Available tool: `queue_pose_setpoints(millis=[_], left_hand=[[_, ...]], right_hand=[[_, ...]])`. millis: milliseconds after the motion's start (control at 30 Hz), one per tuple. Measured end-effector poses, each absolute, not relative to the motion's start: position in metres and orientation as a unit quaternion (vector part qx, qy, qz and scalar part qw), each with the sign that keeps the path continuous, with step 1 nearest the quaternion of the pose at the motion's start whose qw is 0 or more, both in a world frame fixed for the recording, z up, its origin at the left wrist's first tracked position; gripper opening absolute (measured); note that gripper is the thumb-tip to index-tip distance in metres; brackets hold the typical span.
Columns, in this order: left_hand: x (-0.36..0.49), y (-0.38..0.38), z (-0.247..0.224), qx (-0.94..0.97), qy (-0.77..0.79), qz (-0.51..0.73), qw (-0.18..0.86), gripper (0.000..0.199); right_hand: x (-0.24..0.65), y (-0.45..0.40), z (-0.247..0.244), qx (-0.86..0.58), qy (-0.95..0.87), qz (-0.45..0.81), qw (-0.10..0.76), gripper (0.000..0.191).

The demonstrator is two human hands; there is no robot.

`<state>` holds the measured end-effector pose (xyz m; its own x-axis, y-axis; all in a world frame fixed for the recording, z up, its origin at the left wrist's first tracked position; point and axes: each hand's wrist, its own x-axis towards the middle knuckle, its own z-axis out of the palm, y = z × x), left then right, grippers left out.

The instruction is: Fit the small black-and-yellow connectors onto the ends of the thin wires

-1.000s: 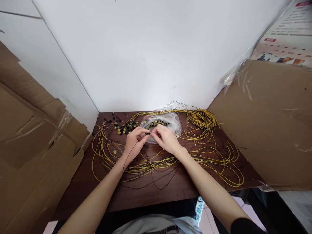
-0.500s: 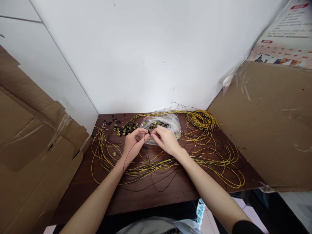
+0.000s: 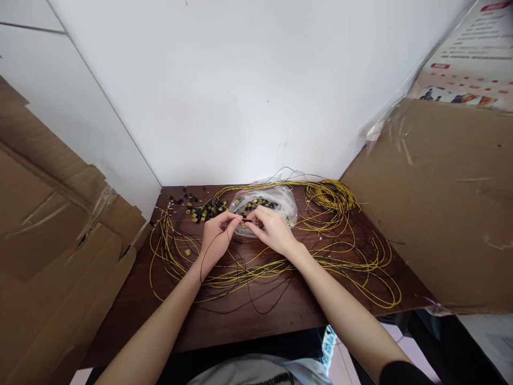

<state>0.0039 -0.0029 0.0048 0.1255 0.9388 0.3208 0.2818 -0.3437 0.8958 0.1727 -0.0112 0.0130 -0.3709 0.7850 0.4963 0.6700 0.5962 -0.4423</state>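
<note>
A person's two bare hands meet over a dark brown bench [image 3: 280, 315], working at a small black piece [image 3: 247, 220] just in front of a clear plastic bag [image 3: 289, 202] holding black and yellow parts. The fingers of the left hand [image 3: 218, 233] pinch the piece's left end, a thin black wire [image 3: 208, 243] looping down over the wrist; the fingers of the right hand [image 3: 272, 227] are closed at its other end, though whether they grip it is too small to tell. Left of the bag lies a heap of black-and-yellow connectors [image 3: 206, 210]. Yellow and black wires [image 3: 264, 272] sweep across the bench beneath the forearms, and a coil of yellow wire [image 3: 331, 198] rests at the far right. At upper right, above brown cardboard [image 3: 441, 203], a printed sheet [image 3: 468, 64] carries red labels and lines of text too blurred to read. Partial lettering on the light shirt [image 3: 248, 371] appears to begin "www."
</note>
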Motion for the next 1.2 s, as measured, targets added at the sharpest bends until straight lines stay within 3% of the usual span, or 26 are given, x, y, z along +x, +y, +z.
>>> queue_pose_setpoints(millis=[267,567,1000,1200], left_hand=[[0.0052,0.0005,0.0002,0.612,0.415,0.535,0.409,0.021],[0.0025,-0.0039,0.0053,0.725,0.445,0.395,0.348,0.041],[0.0019,0.0034,0.0021,0.598,0.437,0.517,0.430,0.041],[0.0009,0.0015,0.0056,0.639,0.447,0.475,0.408,0.041]], right_hand=[[0.1741,-0.0101,0.0127,-0.440,-0.818,0.087,0.360,0.010],[0.1722,-0.0116,0.0123,-0.424,-0.834,0.082,0.344,0.010],[0.1746,-0.0089,0.0125,-0.450,-0.811,0.087,0.364,0.011],[0.1722,-0.0126,0.0125,-0.432,-0.829,0.083,0.346,0.010]])
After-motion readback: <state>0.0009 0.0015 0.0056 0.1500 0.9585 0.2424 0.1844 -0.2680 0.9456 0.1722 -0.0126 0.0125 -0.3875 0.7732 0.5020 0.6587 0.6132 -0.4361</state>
